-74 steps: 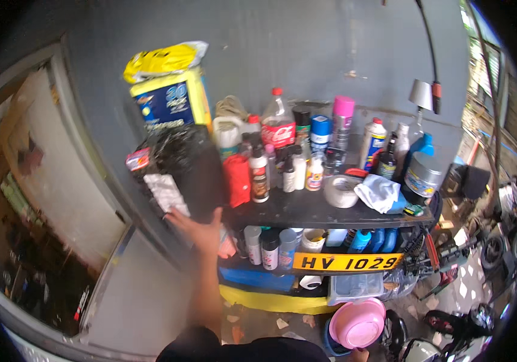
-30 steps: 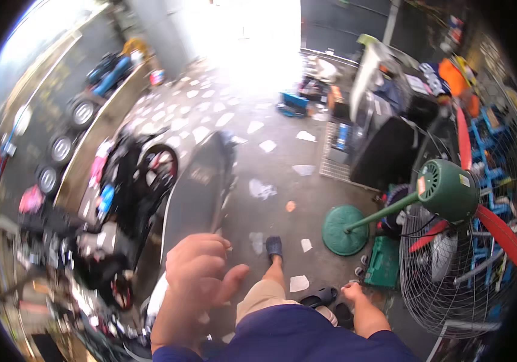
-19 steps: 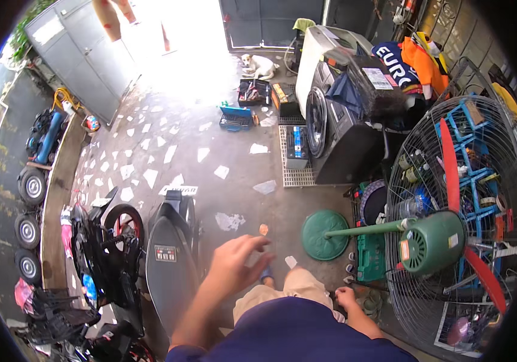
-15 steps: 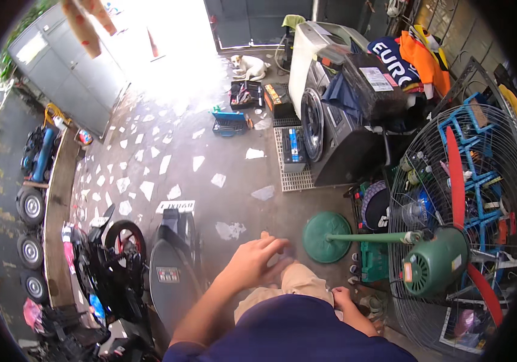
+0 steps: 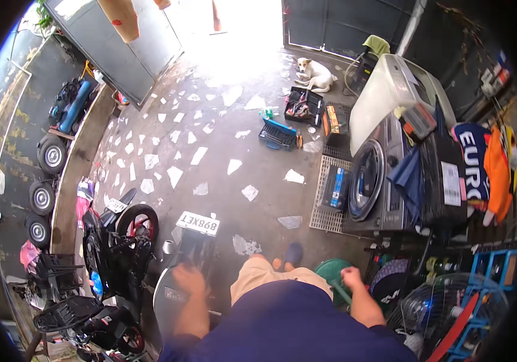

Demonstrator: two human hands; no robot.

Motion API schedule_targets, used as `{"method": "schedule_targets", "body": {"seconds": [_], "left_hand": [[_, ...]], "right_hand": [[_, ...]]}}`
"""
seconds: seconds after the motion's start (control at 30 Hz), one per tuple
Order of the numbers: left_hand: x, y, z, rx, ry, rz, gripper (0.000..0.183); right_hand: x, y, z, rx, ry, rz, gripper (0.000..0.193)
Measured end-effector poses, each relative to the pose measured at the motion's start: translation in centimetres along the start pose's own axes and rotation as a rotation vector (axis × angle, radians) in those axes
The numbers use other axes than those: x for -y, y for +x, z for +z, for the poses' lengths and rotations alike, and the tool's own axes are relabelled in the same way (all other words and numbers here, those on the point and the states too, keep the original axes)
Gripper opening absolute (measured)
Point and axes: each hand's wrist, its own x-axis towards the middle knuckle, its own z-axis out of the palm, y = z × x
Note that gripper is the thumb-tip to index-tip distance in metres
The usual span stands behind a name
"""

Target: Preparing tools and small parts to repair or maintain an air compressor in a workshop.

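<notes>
My left hand (image 5: pixel 189 279) is smeared by motion, so its fingers do not show clearly. It hangs over a grey, curved vehicle part (image 5: pixel 168 304) with a white plate (image 5: pixel 198 222) at its far end. On the other side, my right hand (image 5: pixel 351 277) is held low with fingers curled in, and nothing shows in it. Just left of that hand are the round green base (image 5: pixel 332 269) and slanting pole of a large standing fan. Beyond my beige shorts, one foot in a dark shoe (image 5: pixel 294 253) stands out on the grey floor.
Motorbikes (image 5: pixel 119 259) stand at the left, below several wheels on a ledge. Ahead lie an open blue tool case (image 5: pixel 277 134), a black toolbox (image 5: pixel 304 105) and a white dog (image 5: pixel 315 75). At the right, a battery (image 5: pixel 335 188) rests on a grate beside a front-loading washing machine (image 5: pixel 385 175).
My view has swung and moved, so the fan now sits lower right. My left hand has gone from in front of my body out to the left. My right hand has come forward.
</notes>
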Motion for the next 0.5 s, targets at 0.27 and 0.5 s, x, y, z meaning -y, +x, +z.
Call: {"method": "schedule_targets", "body": {"seconds": [0.27, 0.5], "left_hand": [[4.5, 3.8, 3.2, -0.123, 0.113, -0.308, 0.059], [-3.1, 15.4, 7.5, -0.433, 0.043, -0.483, 0.049]], "right_hand": [[26.9, 15.9, -2.3, -0.112, -0.445, -0.220, 0.025], [47.9, 12.9, 11.7, 0.351, -0.175, -0.430, 0.042]]}}
